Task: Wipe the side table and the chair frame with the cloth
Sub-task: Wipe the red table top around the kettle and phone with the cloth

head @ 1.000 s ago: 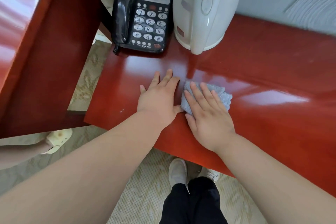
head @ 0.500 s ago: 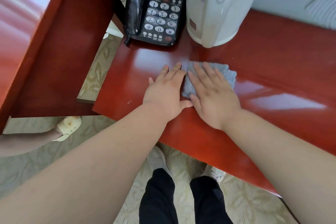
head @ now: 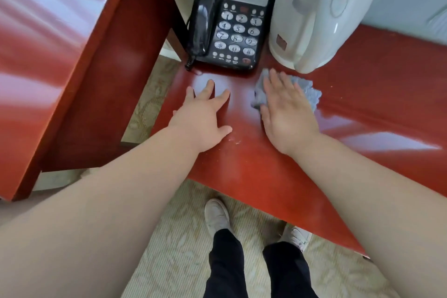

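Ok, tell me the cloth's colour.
Light blue-grey; the cloth shows best in the head view.

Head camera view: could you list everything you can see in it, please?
side table: one, glossy red, fills the middle and right
telephone: one, black with grey keys, at the table's back edge
kettle: one, white, right of the telephone
cloth: one, grey-blue, on the table under the right hand
wooden furniture: one piece, red, at left beside the table
carpet: one, beige, below the table
shoes: two, pale, on the carpet
trousers: one pair, black, bottom centre
left hand: one, flat on the bare table, fingers spread
right hand: one, flat on the cloth, fingers straight
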Tool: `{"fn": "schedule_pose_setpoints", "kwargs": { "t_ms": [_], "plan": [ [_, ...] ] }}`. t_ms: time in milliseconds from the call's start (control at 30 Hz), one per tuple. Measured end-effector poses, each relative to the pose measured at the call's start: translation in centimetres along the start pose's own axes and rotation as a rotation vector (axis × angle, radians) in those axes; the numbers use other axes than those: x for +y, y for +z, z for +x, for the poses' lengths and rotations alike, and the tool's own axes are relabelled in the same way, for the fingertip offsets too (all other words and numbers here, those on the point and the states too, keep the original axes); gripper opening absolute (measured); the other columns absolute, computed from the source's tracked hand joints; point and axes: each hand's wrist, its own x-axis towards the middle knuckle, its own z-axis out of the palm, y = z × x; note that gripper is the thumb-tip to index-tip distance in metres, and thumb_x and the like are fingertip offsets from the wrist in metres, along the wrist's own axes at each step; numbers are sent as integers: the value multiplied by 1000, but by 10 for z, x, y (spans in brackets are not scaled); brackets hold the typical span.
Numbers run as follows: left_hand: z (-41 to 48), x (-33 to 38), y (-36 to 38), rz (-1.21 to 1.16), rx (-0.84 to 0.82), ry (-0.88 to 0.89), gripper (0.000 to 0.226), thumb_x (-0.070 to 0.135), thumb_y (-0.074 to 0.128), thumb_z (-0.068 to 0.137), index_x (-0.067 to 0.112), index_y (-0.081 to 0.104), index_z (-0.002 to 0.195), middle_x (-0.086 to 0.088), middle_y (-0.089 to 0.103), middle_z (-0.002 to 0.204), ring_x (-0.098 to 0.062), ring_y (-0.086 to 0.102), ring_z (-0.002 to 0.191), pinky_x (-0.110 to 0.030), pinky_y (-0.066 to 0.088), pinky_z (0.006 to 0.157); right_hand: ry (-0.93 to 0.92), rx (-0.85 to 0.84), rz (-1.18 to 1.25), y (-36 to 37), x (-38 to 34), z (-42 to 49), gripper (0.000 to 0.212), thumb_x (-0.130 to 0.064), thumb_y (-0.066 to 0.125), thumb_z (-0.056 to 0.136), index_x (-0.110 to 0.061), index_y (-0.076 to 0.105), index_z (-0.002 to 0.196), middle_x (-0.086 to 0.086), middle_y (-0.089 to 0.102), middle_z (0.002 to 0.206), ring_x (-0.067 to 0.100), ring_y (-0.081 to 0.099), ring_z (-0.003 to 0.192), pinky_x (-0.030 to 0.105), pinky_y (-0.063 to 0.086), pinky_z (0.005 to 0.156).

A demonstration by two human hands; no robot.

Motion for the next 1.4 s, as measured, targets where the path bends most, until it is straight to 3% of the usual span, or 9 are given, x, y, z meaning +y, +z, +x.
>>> {"fn": "schedule_pose_setpoints", "kwargs": {
  "t_ms": [133, 300, 433, 533, 700, 833, 1000, 1233, 1400],
  "plan": [
    [0, -2, 5, 12, 42, 1, 89, 55, 69, 92, 49, 13, 161, 8, -2, 174, -41, -2, 158, -70, 33, 115, 141, 38, -15, 11, -10, 29, 65, -32, 38, 103, -5, 23, 161, 14, 20, 169, 31, 17, 157, 44, 9, 129],
    [-3, 4, 2, 30, 44, -18, 88, 55, 67, 93, 49, 12, 160, 12, -3, 173, -37, -2, 159, -68, 37, 112, -85, -55, -45, 2, -18, -48, 64, -31, 39, 103, -6, 27, 160, 12, 21, 170, 31, 17, 157, 49, 16, 127],
    [-5, 7, 3, 15, 32, -49, 86, 53, 66, 94, 50, 11, 160, 16, -7, 172, -32, -7, 159, -72, 34, 112, -121, -125, -68, 5, -19, -79, 66, -39, 36, 105, -10, 22, 163, 6, 14, 172, 24, 8, 159, 45, 11, 129],
    [-6, 6, 5, 29, 33, -48, 86, 54, 65, 95, 50, 10, 160, 16, -9, 172, -32, -8, 159, -71, 35, 112, -43, -72, -51, 7, -19, -30, 69, -40, 35, 103, -9, 20, 163, 9, 18, 171, 28, 13, 158, 47, 15, 128],
    [-6, 4, 8, 45, 49, -35, 84, 55, 63, 95, 51, 9, 159, 16, -9, 172, -32, -6, 159, -69, 38, 110, 147, -26, -48, 10, -29, 29, 69, -39, 36, 105, -8, 16, 163, 11, 10, 172, 29, 8, 159, 42, 3, 129],
    [-7, 3, 7, 33, 64, -22, 84, 55, 64, 94, 50, 11, 159, 16, -8, 172, -33, -6, 159, -69, 40, 109, -11, -25, -54, 8, -44, -35, 65, -32, 42, 103, -7, 27, 161, 11, 21, 170, 30, 15, 158, 46, 10, 129],
    [-7, 5, 6, 21, 40, -29, 82, 54, 62, 96, 51, 10, 159, 16, -10, 171, -32, -9, 159, -71, 37, 110, -102, -127, -61, 11, -45, -104, 64, -37, 35, 105, -11, 23, 163, 5, 14, 172, 22, 6, 159, 43, 7, 129],
    [-6, 0, 13, 48, 62, -20, 81, 54, 61, 97, 50, 9, 159, 15, -8, 172, -33, -7, 159, -69, 41, 108, 281, -2, -39, 4, -8, -17, 66, -36, 32, 102, -12, 20, 163, 11, 14, 171, 32, 11, 158, 49, 10, 128],
    [-12, -4, 11, 108, 88, 0, 79, 63, 52, 98, 50, 5, 161, 13, -8, 173, -33, -5, 160, -65, 41, 110, 9, -56, -92, 13, -47, -83, 65, -34, 37, 102, -10, 25, 161, 11, 17, 171, 32, 12, 158, 49, 11, 128]
  ]
}}
